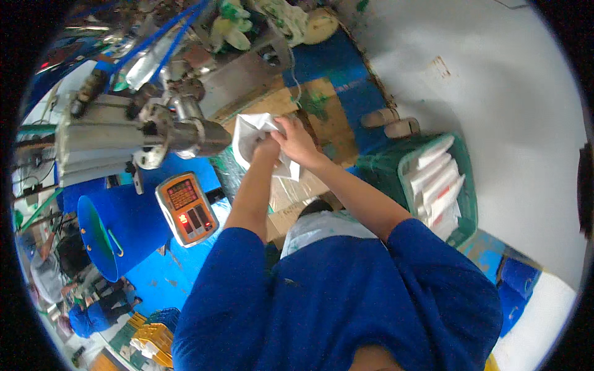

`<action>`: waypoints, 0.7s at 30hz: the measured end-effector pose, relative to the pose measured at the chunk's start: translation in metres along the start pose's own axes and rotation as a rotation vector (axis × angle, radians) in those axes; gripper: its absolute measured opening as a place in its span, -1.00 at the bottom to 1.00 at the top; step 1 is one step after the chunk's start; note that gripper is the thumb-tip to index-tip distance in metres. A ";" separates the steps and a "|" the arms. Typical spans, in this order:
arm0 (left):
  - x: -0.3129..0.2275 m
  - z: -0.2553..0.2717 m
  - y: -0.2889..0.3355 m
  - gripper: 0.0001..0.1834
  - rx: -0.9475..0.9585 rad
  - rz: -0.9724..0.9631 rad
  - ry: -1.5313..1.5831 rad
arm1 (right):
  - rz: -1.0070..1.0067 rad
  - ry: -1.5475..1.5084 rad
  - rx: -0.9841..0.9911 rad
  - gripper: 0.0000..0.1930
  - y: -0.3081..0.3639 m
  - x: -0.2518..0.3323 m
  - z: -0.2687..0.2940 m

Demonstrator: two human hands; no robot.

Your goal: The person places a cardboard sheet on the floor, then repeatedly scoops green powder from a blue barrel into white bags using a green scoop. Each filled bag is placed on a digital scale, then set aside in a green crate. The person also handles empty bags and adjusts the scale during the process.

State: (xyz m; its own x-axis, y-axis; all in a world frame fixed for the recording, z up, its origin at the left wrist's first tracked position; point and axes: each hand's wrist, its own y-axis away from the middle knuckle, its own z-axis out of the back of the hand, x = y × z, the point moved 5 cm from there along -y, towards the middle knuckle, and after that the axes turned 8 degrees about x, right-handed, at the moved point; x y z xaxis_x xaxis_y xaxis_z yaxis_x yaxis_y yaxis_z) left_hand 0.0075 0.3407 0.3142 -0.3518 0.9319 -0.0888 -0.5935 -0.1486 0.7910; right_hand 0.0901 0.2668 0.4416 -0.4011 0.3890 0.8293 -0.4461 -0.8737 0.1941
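Observation:
A white bag (245,131) is held with its mouth open in front of me, beside the end of a steel pipe (212,138). My left hand (267,150) reaches down into the mouth of the bag; its fingers are hidden inside. At the bag's right rim, my right hand (297,141) grips the edge, fingers folded over it. Whatever the bag contains cannot be made out. To the left of the bag is an orange and white digital scale (187,209) with lit red digits.
Filled white bags (438,185) stand in a green bin (378,166) at my right. Left of the scale lies a blue drum (136,216). Slippers (380,117) lie beyond the bin. Gloves (232,28) rest on the machine. Another person (93,318) is far left.

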 end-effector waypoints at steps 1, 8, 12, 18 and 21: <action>0.000 0.011 0.004 -0.30 -0.064 -0.079 -0.023 | 0.079 -0.022 -0.005 -0.60 0.001 0.004 0.000; 0.010 0.073 0.177 -0.67 -0.909 0.014 0.924 | 0.084 -0.017 0.079 -0.59 -0.018 0.003 -0.005; -0.002 0.019 0.202 -0.46 -0.813 0.219 1.930 | -0.153 -0.305 0.204 -0.53 -0.018 -0.009 0.005; -0.006 -0.004 0.172 -0.23 -0.857 -0.120 2.387 | -0.249 -0.528 0.437 -0.32 -0.014 -0.011 0.021; -0.005 -0.011 0.168 -0.25 -0.766 -0.121 2.502 | -0.371 -0.560 0.470 -0.25 -0.013 -0.017 0.022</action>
State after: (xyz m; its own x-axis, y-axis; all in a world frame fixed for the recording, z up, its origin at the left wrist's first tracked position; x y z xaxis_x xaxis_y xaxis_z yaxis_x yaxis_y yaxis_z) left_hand -0.0980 0.3071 0.4407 0.2451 -0.7272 -0.6411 -0.4864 -0.6643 0.5675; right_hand 0.1208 0.2654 0.4364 0.2211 0.5820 0.7825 -0.0395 -0.7964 0.6035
